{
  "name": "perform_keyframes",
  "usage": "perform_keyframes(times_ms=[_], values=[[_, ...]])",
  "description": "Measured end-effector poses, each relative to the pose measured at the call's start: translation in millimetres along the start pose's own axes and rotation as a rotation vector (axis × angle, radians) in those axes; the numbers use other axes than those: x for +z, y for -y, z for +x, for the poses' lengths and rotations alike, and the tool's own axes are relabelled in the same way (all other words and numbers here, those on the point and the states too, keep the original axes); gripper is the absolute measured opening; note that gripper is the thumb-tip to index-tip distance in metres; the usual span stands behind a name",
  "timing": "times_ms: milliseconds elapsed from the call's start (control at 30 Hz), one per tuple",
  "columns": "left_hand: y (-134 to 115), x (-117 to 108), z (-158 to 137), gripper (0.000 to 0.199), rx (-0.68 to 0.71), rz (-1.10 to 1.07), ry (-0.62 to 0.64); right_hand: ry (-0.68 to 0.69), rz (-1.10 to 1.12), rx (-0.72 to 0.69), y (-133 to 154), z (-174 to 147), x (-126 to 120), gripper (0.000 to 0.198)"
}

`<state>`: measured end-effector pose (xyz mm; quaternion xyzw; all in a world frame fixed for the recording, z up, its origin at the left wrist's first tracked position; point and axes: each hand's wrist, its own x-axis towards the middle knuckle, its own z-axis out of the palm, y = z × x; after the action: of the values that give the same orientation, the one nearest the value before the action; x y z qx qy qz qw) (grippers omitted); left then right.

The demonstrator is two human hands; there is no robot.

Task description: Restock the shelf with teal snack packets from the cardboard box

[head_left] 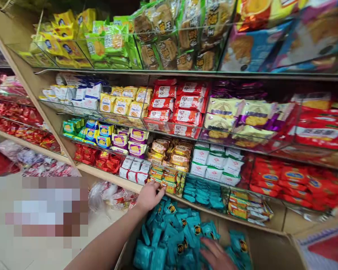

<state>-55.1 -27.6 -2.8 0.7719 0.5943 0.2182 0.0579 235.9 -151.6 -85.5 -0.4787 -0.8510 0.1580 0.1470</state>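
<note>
My left hand (pixel 150 195) reaches to the bottom shelf, its fingers and thumb apart. The fingertips rest at the front of a compartment of small yellow-orange snack packs (pixel 166 179); whether they touch the packs or the clear front panel I cannot tell. Lower right, my right hand (pixel 217 255) is slightly blurred, fingers spread, over teal snack packets (pixel 183 236) with round black-and-yellow marks. These lie heaped in a cardboard box (pixel 273 247) below the shelf. Similar teal packets (pixel 204 193) fill the compartment to the right of the left hand.
Clear-fronted shelves (pixel 171 72) rise ahead, holding red packs (pixel 187 99), white-green packs (pixel 214 161) and green packs (pixel 109 39). Plastic-bagged goods (pixel 112 195) lie on the floor at left. A wooden divider (pixel 45 112) separates the left shelving. A blurred red-and-white object (pixel 326 243) is at lower right.
</note>
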Motion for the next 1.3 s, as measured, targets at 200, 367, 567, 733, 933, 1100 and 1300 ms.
perform_keyframes(times_ms=[200,367,567,733,933,1100,1300], values=[[-5.6,-0.4,-11.4,0.04,0.034,0.001,-0.028,0.202,-0.174,0.634,-27.6,-0.4,37.8,0.075],[-7.8,3.7,-7.1,0.036,0.012,-0.016,-0.04,0.178,-0.107,0.624,-30.7,-9.1,24.8,0.054],[-28.1,-5.1,-29.8,0.036,0.064,-0.074,-0.206,0.04,0.062,0.673,-22.8,-14.5,1.6,0.027],[-74.9,9.2,-83.4,0.044,0.218,-0.482,-0.034,-0.091,0.408,0.595,-0.4,-20.9,-34.0,0.03],[-126.6,29.6,-92.0,0.053,-0.15,-1.019,0.411,-0.196,0.951,0.437,49.3,-24.4,-56.1,0.036],[-141.5,22.7,-95.9,0.041,-0.315,-1.26,0.494,-0.43,1.416,0.604,65.4,-26.3,-47.3,0.034],[-155.9,27.5,-114.2,0.04,-0.606,-1.587,0.447,-0.636,1.572,0.652,81.9,-25.9,-37.2,0.043]])
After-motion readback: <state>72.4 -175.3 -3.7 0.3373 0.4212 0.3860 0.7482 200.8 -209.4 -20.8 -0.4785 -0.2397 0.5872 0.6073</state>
